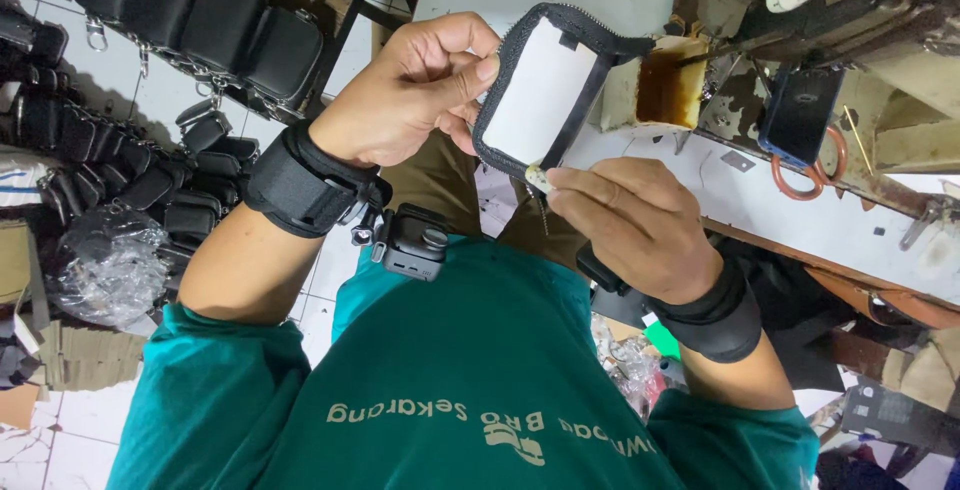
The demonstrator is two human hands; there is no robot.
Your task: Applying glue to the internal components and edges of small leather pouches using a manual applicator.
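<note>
Green shirt cloth (450, 370) fills our view at six o'clock, a small black camera (412, 242) clipped above it. At twelve o'clock our left hand (415, 90) pinches the edge of a black zip pouch (545, 90) with a white panel. Our right hand (640, 225), at three o'clock, grips its zip pull (537, 178); both wrists wear black bands.

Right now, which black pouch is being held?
The black zip pouch with the white face, gripped by the left hand and right hand; the other pouches lie at the left, untouched.
</note>
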